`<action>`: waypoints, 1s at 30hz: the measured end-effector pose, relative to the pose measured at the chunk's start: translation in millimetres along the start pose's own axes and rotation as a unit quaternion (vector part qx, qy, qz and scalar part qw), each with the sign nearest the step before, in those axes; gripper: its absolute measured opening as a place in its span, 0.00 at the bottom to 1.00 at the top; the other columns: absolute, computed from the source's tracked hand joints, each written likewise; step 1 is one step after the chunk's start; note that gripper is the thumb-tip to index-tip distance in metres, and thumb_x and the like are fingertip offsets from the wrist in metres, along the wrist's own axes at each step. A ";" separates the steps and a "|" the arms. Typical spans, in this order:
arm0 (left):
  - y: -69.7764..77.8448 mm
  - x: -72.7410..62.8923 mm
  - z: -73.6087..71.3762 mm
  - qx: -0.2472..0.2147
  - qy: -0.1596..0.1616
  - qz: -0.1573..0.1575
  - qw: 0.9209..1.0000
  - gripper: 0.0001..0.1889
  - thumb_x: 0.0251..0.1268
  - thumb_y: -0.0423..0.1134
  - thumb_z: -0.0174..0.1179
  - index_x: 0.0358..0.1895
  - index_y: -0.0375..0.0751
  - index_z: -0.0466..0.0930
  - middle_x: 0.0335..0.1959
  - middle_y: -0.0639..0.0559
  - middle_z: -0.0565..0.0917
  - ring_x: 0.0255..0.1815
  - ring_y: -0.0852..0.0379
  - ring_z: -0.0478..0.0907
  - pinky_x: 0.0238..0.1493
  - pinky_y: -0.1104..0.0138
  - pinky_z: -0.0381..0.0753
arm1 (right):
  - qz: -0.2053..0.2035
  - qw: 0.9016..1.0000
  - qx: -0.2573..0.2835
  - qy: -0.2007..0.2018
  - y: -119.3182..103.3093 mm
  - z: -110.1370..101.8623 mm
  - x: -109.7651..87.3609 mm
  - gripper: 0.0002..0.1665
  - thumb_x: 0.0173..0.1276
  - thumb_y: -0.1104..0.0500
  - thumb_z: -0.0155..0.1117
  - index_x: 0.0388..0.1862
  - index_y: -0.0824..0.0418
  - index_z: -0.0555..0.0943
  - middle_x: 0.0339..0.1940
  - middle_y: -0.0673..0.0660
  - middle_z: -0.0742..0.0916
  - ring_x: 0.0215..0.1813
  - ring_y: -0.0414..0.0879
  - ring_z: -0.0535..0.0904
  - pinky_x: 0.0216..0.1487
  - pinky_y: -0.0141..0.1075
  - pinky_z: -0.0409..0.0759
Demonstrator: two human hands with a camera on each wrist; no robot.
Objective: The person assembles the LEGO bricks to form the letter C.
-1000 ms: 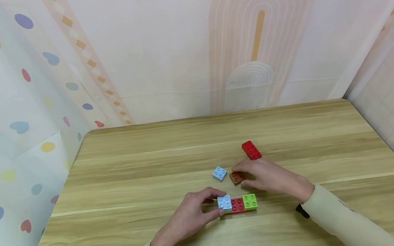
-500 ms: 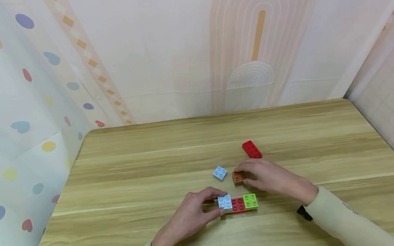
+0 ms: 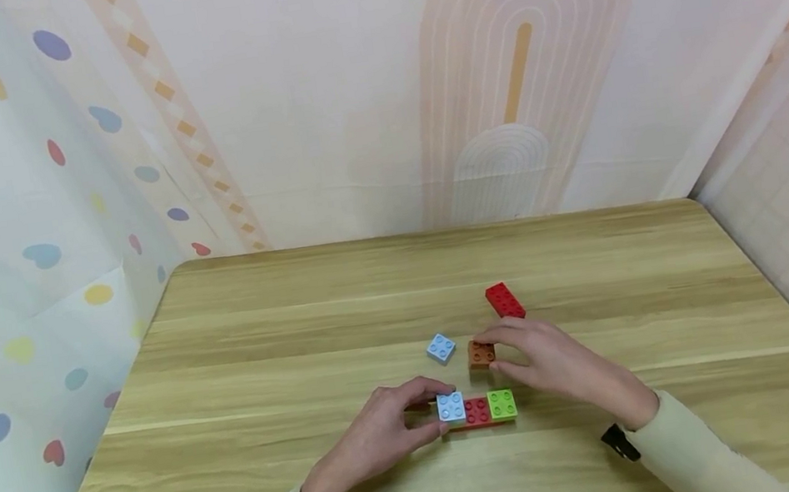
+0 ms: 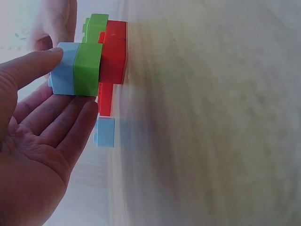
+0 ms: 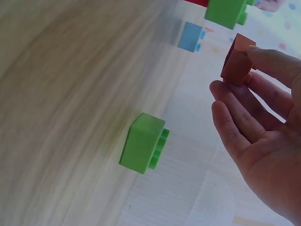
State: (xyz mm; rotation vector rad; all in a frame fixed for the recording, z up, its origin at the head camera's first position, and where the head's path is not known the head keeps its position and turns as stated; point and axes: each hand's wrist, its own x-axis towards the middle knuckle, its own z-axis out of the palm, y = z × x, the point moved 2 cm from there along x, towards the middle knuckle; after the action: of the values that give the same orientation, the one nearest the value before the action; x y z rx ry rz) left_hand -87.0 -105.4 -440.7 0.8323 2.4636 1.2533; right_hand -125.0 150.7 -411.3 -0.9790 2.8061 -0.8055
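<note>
I watch the right hand (image 3: 542, 355) pinch a brown square plastic brick (image 3: 481, 356) between thumb and fingertips, just beyond a red-based plastic brick row (image 3: 477, 412) running left to right, whose left-end light-blue square plastic brick (image 3: 451, 408) the left hand (image 3: 384, 428) likewise pinches.
</note>
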 end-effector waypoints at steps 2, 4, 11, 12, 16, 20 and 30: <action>-0.2 0.0 0.4 0.000 -0.004 0.000 1.000 0.20 0.67 0.34 0.70 0.61 0.42 0.81 0.56 0.50 0.87 0.57 0.56 0.84 0.59 0.62 0.83 | -0.001 1.000 0.004 0.009 -1.5 -0.9 -2.7 0.23 0.73 0.60 0.70 0.65 0.59 0.82 0.63 0.57 0.85 0.64 0.55 0.81 0.64 0.52 0.80; -0.4 0.4 0.7 -0.001 -0.006 0.000 1.000 0.20 0.68 0.34 0.70 0.61 0.42 0.81 0.57 0.50 0.87 0.57 0.56 0.84 0.60 0.62 0.82 | -0.004 1.000 0.007 0.019 -2.7 -1.9 -5.1 0.23 0.73 0.60 0.70 0.65 0.59 0.82 0.62 0.57 0.86 0.64 0.55 0.81 0.63 0.52 0.81; -1.1 2.3 0.9 -0.008 -0.006 -0.003 1.000 0.20 0.67 0.33 0.70 0.62 0.42 0.80 0.59 0.49 0.86 0.59 0.53 0.84 0.61 0.62 0.82 | -0.018 0.999 0.008 0.047 -6.3 -7.8 -11.4 0.22 0.72 0.60 0.71 0.64 0.59 0.82 0.61 0.56 0.86 0.62 0.54 0.82 0.61 0.52 0.82; -1.2 2.4 0.8 -0.011 -0.006 -0.004 1.000 0.20 0.67 0.33 0.70 0.61 0.42 0.80 0.59 0.49 0.86 0.59 0.53 0.84 0.61 0.62 0.82 | -0.021 0.998 0.008 0.051 -6.9 -8.6 -11.9 0.22 0.72 0.60 0.71 0.64 0.59 0.82 0.60 0.56 0.86 0.61 0.54 0.83 0.61 0.51 0.82; -1.6 2.9 0.6 -0.015 -0.007 -0.009 1.000 0.20 0.68 0.33 0.69 0.61 0.43 0.80 0.59 0.49 0.86 0.59 0.54 0.83 0.61 0.61 0.82 | -0.028 0.997 0.012 0.065 -9.8 -11.2 -14.4 0.22 0.71 0.60 0.72 0.63 0.59 0.83 0.60 0.55 0.87 0.61 0.52 0.83 0.60 0.51 0.83; -1.7 2.5 0.0 -0.016 -0.008 -0.011 1.000 0.20 0.68 0.33 0.70 0.61 0.43 0.80 0.60 0.50 0.86 0.60 0.54 0.83 0.62 0.59 0.81 | -0.036 0.996 0.022 0.075 -12.3 -11.9 -16.3 0.23 0.70 0.60 0.73 0.63 0.59 0.83 0.59 0.53 0.87 0.60 0.51 0.83 0.59 0.50 0.84; -1.9 0.4 -1.2 -0.024 -0.012 -0.015 1.000 0.20 0.69 0.34 0.69 0.62 0.45 0.80 0.61 0.50 0.85 0.61 0.55 0.82 0.63 0.58 0.81 | -0.047 0.995 0.032 0.082 -18.8 -10.6 -19.4 0.23 0.70 0.59 0.73 0.63 0.58 0.83 0.60 0.54 0.86 0.60 0.51 0.83 0.59 0.50 0.84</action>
State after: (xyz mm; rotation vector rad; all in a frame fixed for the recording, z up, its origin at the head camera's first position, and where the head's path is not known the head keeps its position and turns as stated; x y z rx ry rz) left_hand -88.6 -106.9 -441.6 0.7899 2.4084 1.2800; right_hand -101.3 154.6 -394.9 -1.0881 2.8657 -1.0251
